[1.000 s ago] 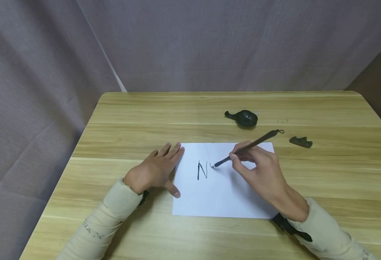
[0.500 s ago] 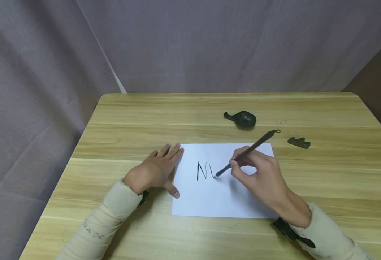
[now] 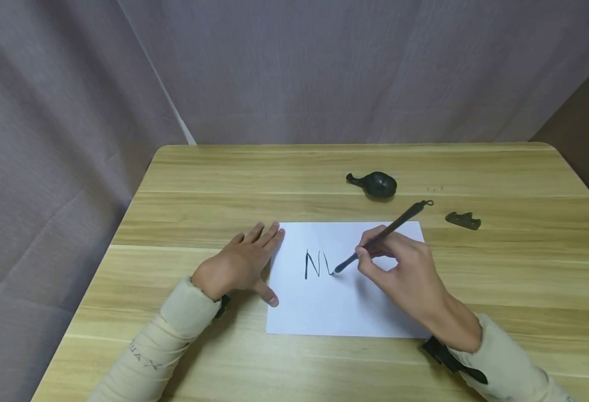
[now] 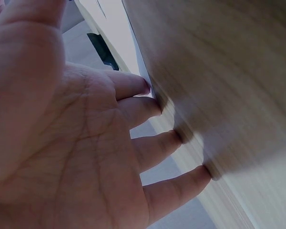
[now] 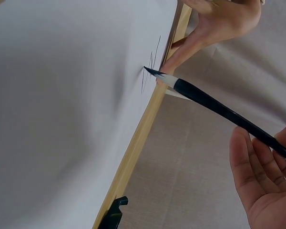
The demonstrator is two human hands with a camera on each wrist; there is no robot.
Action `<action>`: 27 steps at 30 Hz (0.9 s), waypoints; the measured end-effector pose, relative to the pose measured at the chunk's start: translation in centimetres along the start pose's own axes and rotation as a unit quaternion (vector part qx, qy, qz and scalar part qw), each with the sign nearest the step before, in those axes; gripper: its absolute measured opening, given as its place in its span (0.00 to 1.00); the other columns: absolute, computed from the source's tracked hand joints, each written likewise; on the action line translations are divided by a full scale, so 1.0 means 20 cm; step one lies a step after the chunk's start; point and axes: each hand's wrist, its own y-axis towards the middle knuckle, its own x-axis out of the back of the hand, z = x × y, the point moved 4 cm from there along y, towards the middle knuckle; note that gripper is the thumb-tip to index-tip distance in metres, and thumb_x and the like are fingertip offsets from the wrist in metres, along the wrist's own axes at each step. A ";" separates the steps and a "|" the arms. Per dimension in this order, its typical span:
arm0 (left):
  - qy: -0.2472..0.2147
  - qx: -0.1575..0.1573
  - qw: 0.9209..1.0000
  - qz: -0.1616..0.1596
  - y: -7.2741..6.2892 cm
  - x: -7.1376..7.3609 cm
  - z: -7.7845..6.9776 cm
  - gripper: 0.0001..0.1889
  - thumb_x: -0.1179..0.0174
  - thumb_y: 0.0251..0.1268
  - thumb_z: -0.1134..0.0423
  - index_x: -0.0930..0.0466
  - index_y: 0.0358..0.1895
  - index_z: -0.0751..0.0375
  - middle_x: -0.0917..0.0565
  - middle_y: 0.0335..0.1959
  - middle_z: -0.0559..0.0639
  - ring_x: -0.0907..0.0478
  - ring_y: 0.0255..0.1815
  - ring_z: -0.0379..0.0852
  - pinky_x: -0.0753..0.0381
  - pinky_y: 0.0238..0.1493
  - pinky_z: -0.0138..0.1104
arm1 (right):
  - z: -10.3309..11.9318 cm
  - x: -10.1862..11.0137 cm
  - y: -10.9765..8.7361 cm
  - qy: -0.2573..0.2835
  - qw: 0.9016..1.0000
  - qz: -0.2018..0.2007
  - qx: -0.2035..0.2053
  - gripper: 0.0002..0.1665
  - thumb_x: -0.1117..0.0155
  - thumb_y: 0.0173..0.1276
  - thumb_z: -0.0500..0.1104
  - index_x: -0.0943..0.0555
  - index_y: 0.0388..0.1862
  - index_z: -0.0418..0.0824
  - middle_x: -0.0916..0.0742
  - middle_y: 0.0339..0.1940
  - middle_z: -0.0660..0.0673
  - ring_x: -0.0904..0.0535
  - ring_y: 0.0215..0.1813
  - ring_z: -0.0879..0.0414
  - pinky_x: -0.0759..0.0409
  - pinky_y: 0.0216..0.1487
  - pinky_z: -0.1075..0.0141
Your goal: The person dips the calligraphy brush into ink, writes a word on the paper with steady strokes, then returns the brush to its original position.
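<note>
A white sheet of paper (image 3: pixel 314 312) lies on the wooden table, bearing a black letter N (image 3: pixel 312 264) and a thin downward stroke to its right. My right hand (image 3: pixel 412 273) pinches a dark ink brush (image 3: pixel 406 216) between thumb and fingers, its handle tilted up to the right with a loop at the end. In the right wrist view the brush's bristles (image 5: pixel 168 78) are black at the point and white near the handle; the tip meets the paper by the marks. My left hand (image 3: pixel 241 265) lies spread, fingertips and thumb at the sheet's left edge.
Beyond the paper sits a dark gourd-shaped vessel (image 3: pixel 379 185) with a narrow neck pointing left. A small dark notched brush rest (image 3: pixel 463 221) lies right of it. Grey curtains (image 3: pixel 294 67) hang behind the table (image 3: pixel 214 195).
The right hand has drawn the brush tip toward the near side of the sheet, leaving a longer stroke beside the N. Over the last half second it hardly moves; the left hand stays put.
</note>
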 end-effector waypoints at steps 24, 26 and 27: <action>0.000 -0.001 1.000 0.000 0.00 0.00 0.00 0.77 0.19 0.42 0.31 0.63 0.88 0.55 0.65 0.89 0.52 0.67 0.88 0.60 0.52 0.83 0.61 | -0.10 0.02 0.08 -0.030 0.999 -0.029 0.020 0.10 0.29 0.60 0.22 0.15 0.39 0.32 0.09 0.35 0.42 0.09 0.35 0.50 0.18 0.45 0.80; 0.000 0.000 1.000 0.000 0.00 0.00 0.00 0.77 0.19 0.42 0.32 0.63 0.88 0.55 0.64 0.89 0.52 0.67 0.88 0.60 0.53 0.83 0.61 | -0.11 0.02 0.08 -0.037 0.999 -0.028 0.020 0.10 0.29 0.61 0.23 0.15 0.40 0.31 0.09 0.36 0.42 0.09 0.35 0.50 0.18 0.45 0.80; -0.001 0.000 1.000 0.000 0.00 0.00 0.00 0.77 0.19 0.42 0.32 0.63 0.88 0.55 0.64 0.89 0.52 0.67 0.88 0.60 0.53 0.83 0.61 | -0.11 0.02 0.08 -0.039 0.999 -0.027 0.018 0.10 0.29 0.61 0.23 0.15 0.40 0.31 0.09 0.36 0.41 0.09 0.36 0.49 0.18 0.46 0.80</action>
